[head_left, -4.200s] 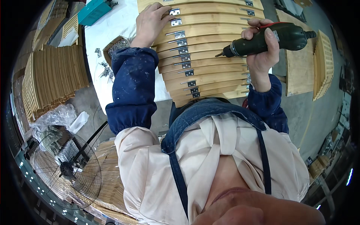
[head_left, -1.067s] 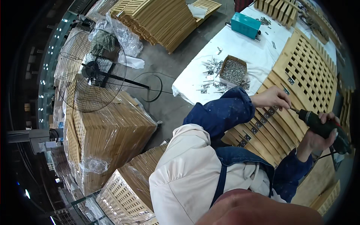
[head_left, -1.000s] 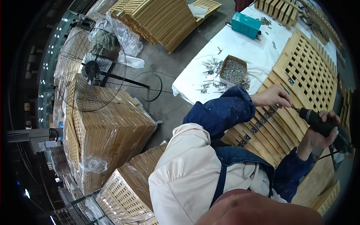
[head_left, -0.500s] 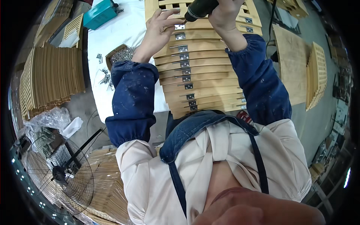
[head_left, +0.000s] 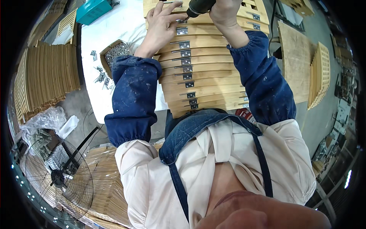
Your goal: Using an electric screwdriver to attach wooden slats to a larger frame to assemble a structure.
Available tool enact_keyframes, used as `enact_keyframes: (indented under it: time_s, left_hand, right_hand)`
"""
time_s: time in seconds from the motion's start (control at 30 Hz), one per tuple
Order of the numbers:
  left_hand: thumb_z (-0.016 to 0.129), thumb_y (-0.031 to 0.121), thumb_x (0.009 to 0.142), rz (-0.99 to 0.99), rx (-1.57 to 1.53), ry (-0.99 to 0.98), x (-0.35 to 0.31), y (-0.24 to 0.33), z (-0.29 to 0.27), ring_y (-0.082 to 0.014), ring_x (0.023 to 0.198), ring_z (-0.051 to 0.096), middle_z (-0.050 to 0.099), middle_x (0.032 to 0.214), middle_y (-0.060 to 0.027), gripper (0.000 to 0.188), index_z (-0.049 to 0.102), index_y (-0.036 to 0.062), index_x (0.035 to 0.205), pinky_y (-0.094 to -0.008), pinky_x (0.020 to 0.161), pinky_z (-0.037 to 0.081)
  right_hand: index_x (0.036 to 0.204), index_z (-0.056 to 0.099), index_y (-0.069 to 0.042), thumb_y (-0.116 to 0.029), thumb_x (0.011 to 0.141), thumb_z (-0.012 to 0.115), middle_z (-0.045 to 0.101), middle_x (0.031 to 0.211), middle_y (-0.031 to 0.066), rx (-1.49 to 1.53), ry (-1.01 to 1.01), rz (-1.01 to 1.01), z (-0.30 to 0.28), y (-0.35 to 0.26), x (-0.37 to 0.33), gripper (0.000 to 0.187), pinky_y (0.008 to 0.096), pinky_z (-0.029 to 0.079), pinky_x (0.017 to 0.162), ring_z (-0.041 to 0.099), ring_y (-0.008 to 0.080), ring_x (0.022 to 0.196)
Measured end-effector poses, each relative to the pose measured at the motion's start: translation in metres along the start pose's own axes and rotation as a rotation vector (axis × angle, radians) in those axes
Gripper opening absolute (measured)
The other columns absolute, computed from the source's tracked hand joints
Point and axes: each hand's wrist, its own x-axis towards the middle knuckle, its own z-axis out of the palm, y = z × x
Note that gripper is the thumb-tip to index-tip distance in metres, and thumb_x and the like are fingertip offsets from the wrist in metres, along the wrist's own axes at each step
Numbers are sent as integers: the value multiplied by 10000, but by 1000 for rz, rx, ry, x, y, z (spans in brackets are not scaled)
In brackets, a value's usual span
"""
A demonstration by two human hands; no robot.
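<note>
My right hand (head_left: 225, 15) is closed round a dark green power screwdriver (head_left: 200, 7), its bit aimed down at the far end of the stacked wooden panels (head_left: 209, 52). Beside the bit, my left hand (head_left: 159, 27) has its fingers stretched out and spread, the index fingertip close to the tip. Any screw there is too small to make out. A metal hinge (head_left: 182, 31) sits on the panel edge just nearer than the bit. Several more hinges run down the overlapping panels toward me, their pins pointing left.
Left of the panels, a cardboard box (head_left: 102, 57) of small screws and some loose hinges (head_left: 101, 76) lie on a white-covered table (head_left: 91, 105). A teal metal box (head_left: 92, 11) is at the far left. Slatted panels (head_left: 47, 78) are stacked further left, above a fan (head_left: 57, 177). A plywood board (head_left: 295, 65) lies right.
The whole view has shifted slightly, so the table and panels sit a bit further left and up. My hands and the screwdriver keep their place at the far panel.
</note>
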Motion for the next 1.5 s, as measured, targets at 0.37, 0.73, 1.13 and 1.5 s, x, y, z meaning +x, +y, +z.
enact_keyframes:
  time_s: [0.37,0.73,1.13,1.5]
  left_hand:
    - [694,82,832,12,83,22,-2,-6,8,-343,1285,473,603,1382,-109,205,793,128,1006,-500,1081,305]
    - [804,199,786,18,182,81,-4,-4,8,-367,1311,446,595,1385,-108,258,783,145,1038,-531,1114,272]
    - [823,207,776,-30,142,39,-1,-9,7,-396,1331,434,584,1422,-115,251,792,127,1012,-542,1131,275]
    - [827,171,760,-13,128,60,-4,-16,15,-447,1363,425,578,1458,-142,269,796,117,1021,-551,1152,262]
  right_hand:
    - [1137,561,-10,-96,947,695,680,937,99,-5,-11,-13,-1,8,0,248,246,511,658,639,117,724]
    - [1135,564,12,-96,952,689,676,849,65,-60,-71,-20,-3,13,0,247,248,516,669,641,114,704]
    - [1119,576,-3,-53,926,678,659,850,42,-32,-198,60,5,13,4,224,244,517,674,627,98,701]
    - [1124,584,21,-63,940,657,667,836,61,-104,-205,89,-3,21,10,215,246,521,656,635,103,681]
